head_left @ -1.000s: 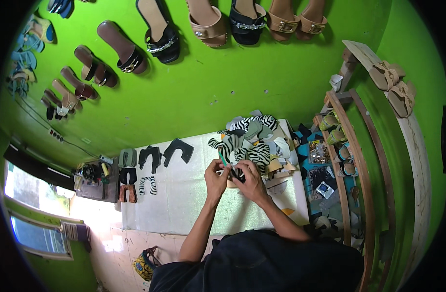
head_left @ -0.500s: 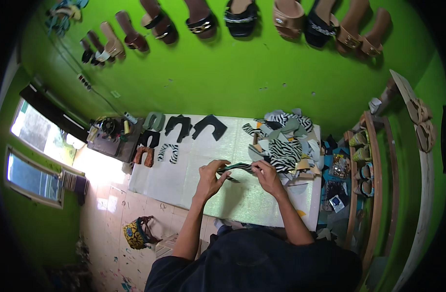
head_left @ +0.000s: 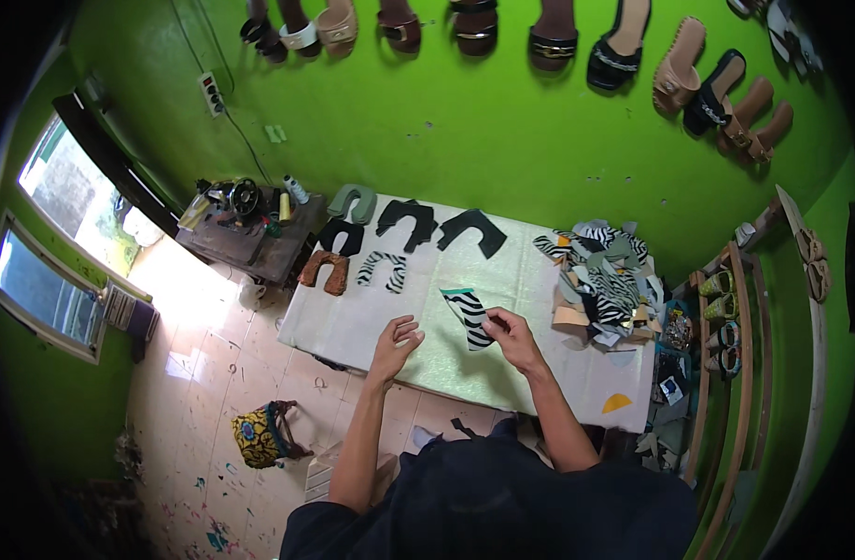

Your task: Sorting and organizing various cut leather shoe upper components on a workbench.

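My right hand (head_left: pixel 513 340) pinches a zebra-striped piece of material (head_left: pixel 469 319) by its right edge, above the white table (head_left: pixel 353 329). A thin green strip runs along the piece's top edge. To its left my left hand (head_left: pixel 397 347) is empty, fingers apart, close to the piece but not touching it. Beyond my left hand lie several U-shaped cut pieces: a zebra-striped one (head_left: pixel 384 271), a brown one (head_left: pixel 324 272), black ones (head_left: pixel 406 224) and a grey-green one (head_left: pixel 352 203).
A heap of zebra, grey and tan scraps (head_left: pixel 605 280) covers the table's right end, with a yellow half-round piece (head_left: pixel 616 403) nearer me. A sewing machine (head_left: pixel 236 198) stands at the left. Sandals (head_left: pixel 617 47) hang on the green wall. A wooden rack (head_left: pixel 743 355) is at right.
My left hand has let go of the striped piece, which now hangs spread from my right hand alone. The whole view has turned, shifting the table and wall to the right.
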`<state>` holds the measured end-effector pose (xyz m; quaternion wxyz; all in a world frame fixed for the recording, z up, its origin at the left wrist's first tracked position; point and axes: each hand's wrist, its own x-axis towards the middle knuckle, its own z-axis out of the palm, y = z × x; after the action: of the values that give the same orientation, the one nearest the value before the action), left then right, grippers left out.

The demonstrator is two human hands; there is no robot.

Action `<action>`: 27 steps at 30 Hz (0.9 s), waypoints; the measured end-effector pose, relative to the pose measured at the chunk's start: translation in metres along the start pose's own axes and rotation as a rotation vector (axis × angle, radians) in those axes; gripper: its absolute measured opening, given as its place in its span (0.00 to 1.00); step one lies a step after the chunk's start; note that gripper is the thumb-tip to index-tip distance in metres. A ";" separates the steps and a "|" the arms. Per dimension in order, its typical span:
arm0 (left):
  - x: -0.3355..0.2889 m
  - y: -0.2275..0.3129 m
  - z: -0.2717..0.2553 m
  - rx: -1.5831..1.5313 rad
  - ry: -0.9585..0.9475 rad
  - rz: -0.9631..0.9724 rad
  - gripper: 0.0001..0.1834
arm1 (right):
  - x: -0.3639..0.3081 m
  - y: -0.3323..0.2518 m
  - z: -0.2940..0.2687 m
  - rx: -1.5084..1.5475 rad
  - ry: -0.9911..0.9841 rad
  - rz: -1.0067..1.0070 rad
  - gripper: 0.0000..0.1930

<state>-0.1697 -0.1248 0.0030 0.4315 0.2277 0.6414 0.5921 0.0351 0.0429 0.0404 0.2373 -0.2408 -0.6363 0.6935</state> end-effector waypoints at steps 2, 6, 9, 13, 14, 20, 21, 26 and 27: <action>-0.003 -0.007 -0.022 -0.033 0.005 0.002 0.32 | 0.000 -0.001 0.032 0.069 -0.048 0.033 0.10; -0.014 -0.016 -0.065 -0.158 -0.157 -0.162 0.26 | 0.007 0.008 0.086 0.069 -0.050 0.051 0.10; -0.029 0.000 -0.085 -0.259 -0.098 0.000 0.13 | 0.019 0.024 0.108 0.047 -0.019 0.063 0.10; -0.031 -0.006 -0.132 -0.130 -0.031 -0.004 0.07 | 0.037 0.046 0.139 -0.081 0.007 0.069 0.11; -0.028 -0.008 -0.140 -0.127 -0.032 -0.008 0.07 | 0.040 0.051 0.146 -0.170 0.040 0.031 0.12; 0.000 -0.009 -0.167 -0.036 0.070 0.079 0.13 | 0.066 0.056 0.165 -0.354 0.024 0.008 0.21; 0.005 -0.011 -0.171 0.049 0.143 0.130 0.18 | 0.069 0.051 0.169 -0.323 0.046 0.016 0.23; 0.043 -0.006 -0.183 0.355 0.192 0.282 0.23 | 0.095 0.056 0.168 -0.316 0.080 0.072 0.22; 0.051 -0.002 -0.184 0.409 0.179 0.243 0.18 | 0.103 0.069 0.164 -0.348 0.054 0.024 0.19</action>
<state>-0.3470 -0.1877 -0.0264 0.2436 0.3327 0.7514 0.5152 -0.1502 -0.0228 -0.0195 0.2007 -0.3041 -0.7372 0.5691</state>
